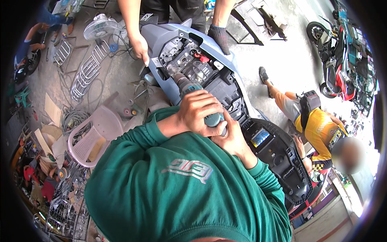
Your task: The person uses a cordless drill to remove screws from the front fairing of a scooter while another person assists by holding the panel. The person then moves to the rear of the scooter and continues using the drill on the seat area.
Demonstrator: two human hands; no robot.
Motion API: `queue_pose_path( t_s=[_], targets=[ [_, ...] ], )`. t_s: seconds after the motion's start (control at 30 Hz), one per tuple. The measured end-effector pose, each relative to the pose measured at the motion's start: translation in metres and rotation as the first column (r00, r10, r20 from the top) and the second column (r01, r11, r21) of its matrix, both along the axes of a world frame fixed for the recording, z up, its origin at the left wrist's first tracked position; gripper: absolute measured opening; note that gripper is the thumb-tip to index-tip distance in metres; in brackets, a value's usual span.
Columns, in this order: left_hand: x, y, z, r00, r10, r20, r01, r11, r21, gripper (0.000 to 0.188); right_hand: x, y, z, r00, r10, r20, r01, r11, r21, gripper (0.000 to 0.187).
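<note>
The drill [191,86], nosed into the scooter's [225,86] open body, is probably hefty, rigid and prone to twist, best held two-handed, with the left hand's [201,108] grip closed over its housing and the right hand's [233,139] around its rear.

Clutter on the floor [278,54] around me.
My left: pink chair [96,137], cable coil [75,120] beside it, metal racks [86,77] further up, white fan [100,28] near those, boards [53,109] lower down. My right: person [320,129] in yellow, black bag [310,103] at hip; parked bikes [340,48] beyond, some red.
</note>
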State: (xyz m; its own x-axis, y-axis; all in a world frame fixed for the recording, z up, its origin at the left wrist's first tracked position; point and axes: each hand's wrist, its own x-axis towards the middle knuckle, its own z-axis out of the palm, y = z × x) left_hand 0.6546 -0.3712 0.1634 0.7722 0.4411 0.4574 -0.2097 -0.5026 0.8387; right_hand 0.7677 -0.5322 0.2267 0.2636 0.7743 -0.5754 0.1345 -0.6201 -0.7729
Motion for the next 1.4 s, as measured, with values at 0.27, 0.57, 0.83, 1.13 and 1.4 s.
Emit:
queue_pose_path(
  t_s=[0.27, 0.57, 0.83, 1.13, 1.4],
  targets=[
    [-0.001, 0.002, 0.0, 0.998, 0.041, 0.05, -0.042, 0.999, 0.025, 0.032, 0.004, 0.014, 0.01, 0.997, 0.061, 0.051, -0.062, 0.998, -0.001, 0.089],
    [-0.004, 0.007, 0.002, 0.981, 0.105, 0.165, -0.122, 0.988, 0.098, 0.027, 0.015, 0.028, 0.016, 0.971, 0.221, 0.091, -0.219, 0.975, -0.038, 0.099],
    [-0.006, 0.007, 0.004, 0.981, 0.101, 0.163, -0.121, 0.986, 0.115, 0.031, 0.017, 0.028, 0.014, 0.961, 0.246, 0.128, -0.236, 0.968, -0.088, 0.1],
    [-0.005, 0.009, 0.002, 0.993, 0.059, 0.103, -0.064, 0.997, 0.045, 0.029, 0.011, 0.03, 0.017, 0.987, 0.161, 0.022, -0.161, 0.987, -0.013, 0.095],
    [0.003, 0.005, 0.001, 0.993, 0.064, 0.101, -0.074, 0.993, 0.097, 0.029, 0.015, 0.022, 0.009, 0.992, 0.129, 0.002, -0.129, 0.991, -0.028, 0.095]
  ],
)
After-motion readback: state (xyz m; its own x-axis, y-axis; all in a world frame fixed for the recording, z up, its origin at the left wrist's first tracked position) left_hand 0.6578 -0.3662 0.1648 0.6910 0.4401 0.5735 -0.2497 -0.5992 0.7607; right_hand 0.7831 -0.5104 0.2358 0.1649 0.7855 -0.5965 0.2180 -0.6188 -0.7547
